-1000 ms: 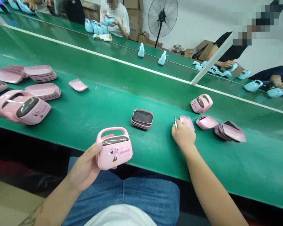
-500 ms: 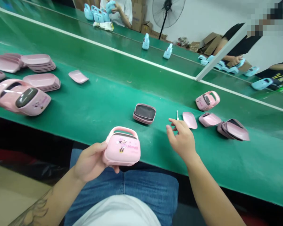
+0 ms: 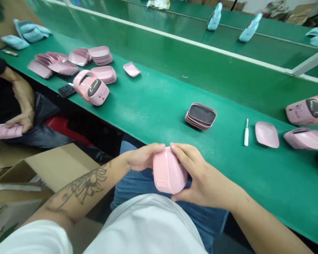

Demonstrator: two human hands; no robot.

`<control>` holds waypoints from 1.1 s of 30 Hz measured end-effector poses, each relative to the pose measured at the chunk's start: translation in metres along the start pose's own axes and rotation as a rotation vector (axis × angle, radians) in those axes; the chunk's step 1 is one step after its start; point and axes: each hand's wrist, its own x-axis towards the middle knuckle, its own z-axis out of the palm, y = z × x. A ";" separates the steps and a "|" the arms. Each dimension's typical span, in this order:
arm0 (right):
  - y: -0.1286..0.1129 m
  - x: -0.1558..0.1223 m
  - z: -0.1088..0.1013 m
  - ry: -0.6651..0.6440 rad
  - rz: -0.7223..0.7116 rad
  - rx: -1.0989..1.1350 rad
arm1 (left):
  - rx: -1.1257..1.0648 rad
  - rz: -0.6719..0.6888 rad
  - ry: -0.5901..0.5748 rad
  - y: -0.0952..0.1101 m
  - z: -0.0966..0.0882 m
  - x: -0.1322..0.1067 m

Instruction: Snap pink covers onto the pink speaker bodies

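Note:
A pink plastic case (image 3: 167,172), the handled kind with a cartoon print, is held between both hands above my lap. It is turned so that a plain, rounded side faces me; its printed face is hidden. My left hand (image 3: 144,157) grips its upper left edge. Fingers and thumb of my right hand (image 3: 197,174) wrap around its right side. Beyond the case, a short stack of pink panels with a dark top face (image 3: 201,115) lies on the green bench. To the right are a slim white screwdriver (image 3: 246,135) and one pink panel (image 3: 267,134).
Left on the green bench (image 3: 153,95) are pink panel stacks (image 3: 100,55), another pink case (image 3: 92,88) and a phone (image 3: 66,90). More pink parts (image 3: 306,138) and a case (image 3: 303,112) lie right. A co-worker's hand (image 3: 22,121) and cardboard box (image 3: 60,165) are at left.
My right hand has come back from beside the screwdriver and taken hold of the pink case. The case has been turned, its printed face now hidden. The view has swung left.

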 end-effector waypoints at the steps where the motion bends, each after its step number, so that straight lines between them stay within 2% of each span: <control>1: -0.004 -0.005 0.009 0.063 0.022 -0.021 | -0.006 0.017 -0.048 -0.005 0.002 -0.007; 3: -0.013 -0.020 0.035 0.215 0.101 -0.096 | -0.021 0.027 -0.135 -0.018 0.010 -0.022; 5: -0.020 -0.039 0.070 0.349 0.084 -0.187 | -0.113 0.052 -0.101 -0.035 0.021 -0.033; 8: -0.023 -0.068 0.117 0.388 0.128 -0.267 | -0.197 0.016 -0.060 -0.062 0.031 -0.040; 11: -0.026 -0.087 0.138 0.370 0.195 -0.331 | -0.198 -0.032 -0.034 -0.080 0.031 -0.039; 14: -0.031 -0.092 0.130 0.352 0.168 -0.326 | -0.201 -0.084 -0.049 -0.085 0.027 -0.035; 20: -0.033 -0.083 0.105 0.304 0.133 -0.259 | -0.154 -0.131 -0.122 -0.077 0.026 -0.027; 27: -0.031 -0.078 0.104 0.201 0.135 -0.184 | -0.145 -0.108 -0.098 -0.085 0.024 -0.030; 33: -0.025 -0.077 0.100 0.150 0.070 -0.177 | -0.082 -0.107 -0.045 -0.088 0.022 -0.031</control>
